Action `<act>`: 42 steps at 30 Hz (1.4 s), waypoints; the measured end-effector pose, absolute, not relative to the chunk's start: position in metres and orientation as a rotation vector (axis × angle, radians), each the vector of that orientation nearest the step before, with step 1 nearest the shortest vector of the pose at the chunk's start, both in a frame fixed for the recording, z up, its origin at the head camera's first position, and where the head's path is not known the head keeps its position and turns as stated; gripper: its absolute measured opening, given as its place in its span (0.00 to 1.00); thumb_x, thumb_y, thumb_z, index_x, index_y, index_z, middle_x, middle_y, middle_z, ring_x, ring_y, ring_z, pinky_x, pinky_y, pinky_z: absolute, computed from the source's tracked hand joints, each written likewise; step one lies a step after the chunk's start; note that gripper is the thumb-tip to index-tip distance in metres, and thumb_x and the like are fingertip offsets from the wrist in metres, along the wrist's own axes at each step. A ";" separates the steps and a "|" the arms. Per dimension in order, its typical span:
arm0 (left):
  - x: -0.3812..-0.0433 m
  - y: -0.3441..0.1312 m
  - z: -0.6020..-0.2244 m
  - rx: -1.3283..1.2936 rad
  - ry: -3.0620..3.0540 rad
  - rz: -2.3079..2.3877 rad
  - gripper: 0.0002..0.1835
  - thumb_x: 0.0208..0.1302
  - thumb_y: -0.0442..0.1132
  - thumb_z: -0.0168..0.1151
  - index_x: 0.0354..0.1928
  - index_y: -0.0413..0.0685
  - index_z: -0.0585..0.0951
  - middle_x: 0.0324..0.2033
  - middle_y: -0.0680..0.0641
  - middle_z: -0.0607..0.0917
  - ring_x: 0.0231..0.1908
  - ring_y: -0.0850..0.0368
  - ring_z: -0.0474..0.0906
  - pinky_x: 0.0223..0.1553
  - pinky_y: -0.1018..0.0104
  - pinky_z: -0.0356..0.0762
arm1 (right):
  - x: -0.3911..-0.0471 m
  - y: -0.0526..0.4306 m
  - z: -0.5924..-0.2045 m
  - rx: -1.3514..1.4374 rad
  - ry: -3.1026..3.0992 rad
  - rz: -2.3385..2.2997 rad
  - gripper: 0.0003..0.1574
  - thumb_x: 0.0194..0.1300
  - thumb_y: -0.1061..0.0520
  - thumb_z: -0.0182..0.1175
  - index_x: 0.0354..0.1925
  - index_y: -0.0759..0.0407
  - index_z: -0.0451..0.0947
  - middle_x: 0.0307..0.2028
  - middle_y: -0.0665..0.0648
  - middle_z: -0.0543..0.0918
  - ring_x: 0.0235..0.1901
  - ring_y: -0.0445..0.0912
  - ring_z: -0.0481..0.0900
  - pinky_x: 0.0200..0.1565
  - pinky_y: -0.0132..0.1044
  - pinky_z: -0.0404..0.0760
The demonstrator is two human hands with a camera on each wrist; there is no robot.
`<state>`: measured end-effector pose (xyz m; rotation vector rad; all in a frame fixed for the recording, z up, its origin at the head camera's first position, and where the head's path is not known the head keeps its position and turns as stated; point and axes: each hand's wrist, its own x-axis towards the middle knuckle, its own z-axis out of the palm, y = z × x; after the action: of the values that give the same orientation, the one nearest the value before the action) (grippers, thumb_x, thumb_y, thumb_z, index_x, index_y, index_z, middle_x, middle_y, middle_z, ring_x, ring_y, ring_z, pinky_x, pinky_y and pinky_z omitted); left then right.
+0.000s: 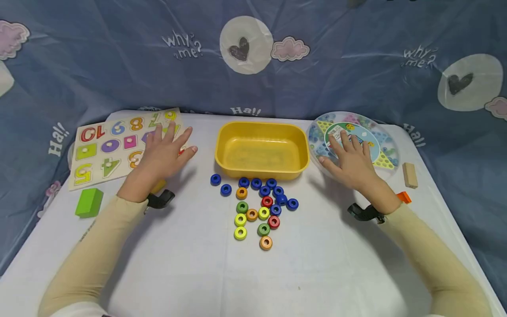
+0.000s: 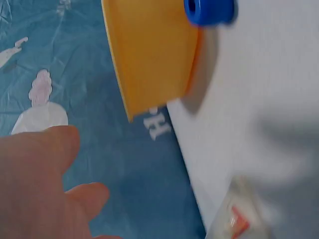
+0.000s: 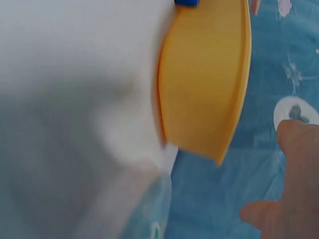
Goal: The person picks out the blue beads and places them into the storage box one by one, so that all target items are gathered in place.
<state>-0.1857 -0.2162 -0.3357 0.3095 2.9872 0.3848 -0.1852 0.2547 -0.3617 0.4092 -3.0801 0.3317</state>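
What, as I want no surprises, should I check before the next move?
1. Left hand free: ok, holds nothing.
2. Right hand free: ok, holds nothing.
3. Yellow tray upright: ok, mouth facing up.
4. Beads contained: not ok, loose on the table.
5. Left hand off the number board: cannot tell, they overlap in the head view.
6. Right hand off the round disc: cannot tell, likewise.

The number puzzle (image 1: 119,152) and cloud-printed backdrop (image 1: 138,70) suggest a play area on a table (image 1: 309,268).
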 end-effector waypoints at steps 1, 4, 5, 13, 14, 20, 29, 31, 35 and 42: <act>-0.185 -0.213 -0.338 0.327 2.981 0.427 0.38 0.72 0.64 0.36 0.77 0.54 0.51 0.75 0.29 0.40 0.72 0.23 0.31 0.70 0.26 0.29 | -0.183 0.252 -0.364 0.434 -3.070 0.343 0.50 0.69 0.26 0.40 0.76 0.51 0.50 0.76 0.68 0.46 0.73 0.72 0.43 0.70 0.73 0.39; -0.183 -0.203 -0.351 0.364 2.943 0.599 0.37 0.73 0.62 0.40 0.77 0.55 0.52 0.75 0.30 0.43 0.73 0.25 0.36 0.71 0.27 0.35 | -0.173 0.242 -0.374 0.533 -3.006 0.398 0.45 0.69 0.31 0.48 0.73 0.54 0.59 0.73 0.69 0.55 0.71 0.70 0.53 0.70 0.70 0.49; -0.182 -0.199 -0.356 0.373 2.927 0.661 0.36 0.73 0.62 0.40 0.77 0.55 0.52 0.75 0.31 0.44 0.73 0.27 0.38 0.71 0.28 0.38 | -0.169 0.238 -0.377 0.568 -2.976 0.427 0.43 0.68 0.33 0.50 0.71 0.56 0.62 0.72 0.70 0.59 0.70 0.69 0.56 0.70 0.68 0.53; -0.183 -0.174 -0.389 0.374 2.817 1.184 0.32 0.73 0.53 0.47 0.76 0.59 0.55 0.74 0.41 0.58 0.72 0.39 0.56 0.71 0.39 0.59 | -0.145 0.216 -0.387 0.566 -2.899 0.693 0.34 0.64 0.39 0.60 0.57 0.61 0.76 0.54 0.63 0.81 0.53 0.58 0.78 0.54 0.56 0.80; -0.183 -0.172 -0.393 0.356 2.801 1.245 0.31 0.73 0.53 0.48 0.75 0.59 0.56 0.74 0.43 0.59 0.71 0.40 0.59 0.70 0.40 0.62 | -0.143 0.215 -0.388 0.551 -2.912 0.739 0.31 0.64 0.39 0.60 0.55 0.60 0.77 0.52 0.62 0.83 0.49 0.56 0.79 0.50 0.53 0.81; -0.188 -0.166 -0.413 0.247 2.614 1.659 0.26 0.74 0.48 0.49 0.72 0.57 0.64 0.72 0.49 0.64 0.69 0.46 0.65 0.65 0.51 0.74 | -0.136 0.208 -0.395 0.694 -2.987 1.073 0.18 0.62 0.48 0.65 0.47 0.56 0.81 0.40 0.52 0.85 0.32 0.44 0.78 0.33 0.33 0.81; -0.185 -0.158 -0.416 0.183 2.395 1.955 0.24 0.75 0.40 0.48 0.71 0.49 0.66 0.69 0.41 0.67 0.63 0.44 0.72 0.56 0.68 0.80 | -0.133 0.202 -0.411 0.982 -2.940 1.240 0.16 0.51 0.56 0.73 0.40 0.49 0.80 0.34 0.46 0.81 0.30 0.44 0.74 0.31 0.30 0.77; -0.186 -0.158 -0.421 0.176 2.390 1.968 0.24 0.75 0.41 0.48 0.71 0.52 0.66 0.68 0.41 0.68 0.60 0.43 0.75 0.53 0.72 0.81 | -0.134 0.203 -0.411 1.010 -2.940 1.274 0.16 0.51 0.57 0.73 0.40 0.49 0.80 0.33 0.46 0.81 0.29 0.44 0.74 0.30 0.30 0.78; -0.188 -0.159 -0.426 0.169 2.378 1.982 0.24 0.75 0.42 0.49 0.71 0.55 0.66 0.66 0.42 0.70 0.58 0.43 0.76 0.52 0.72 0.82 | -0.135 0.205 -0.414 1.059 -2.927 1.305 0.17 0.50 0.60 0.74 0.39 0.49 0.80 0.32 0.46 0.81 0.28 0.43 0.75 0.30 0.30 0.79; -0.178 -0.155 -0.408 0.188 2.358 1.980 0.26 0.74 0.37 0.48 0.72 0.47 0.64 0.67 0.37 0.68 0.59 0.40 0.74 0.56 0.65 0.80 | -0.137 0.206 -0.418 1.093 -2.901 1.248 0.17 0.52 0.60 0.73 0.39 0.49 0.80 0.32 0.45 0.81 0.29 0.41 0.74 0.31 0.29 0.79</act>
<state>-0.1781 -0.1554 -0.4081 0.1875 2.3582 1.9805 -0.1371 0.2062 -0.4183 1.0932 -2.9010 1.2477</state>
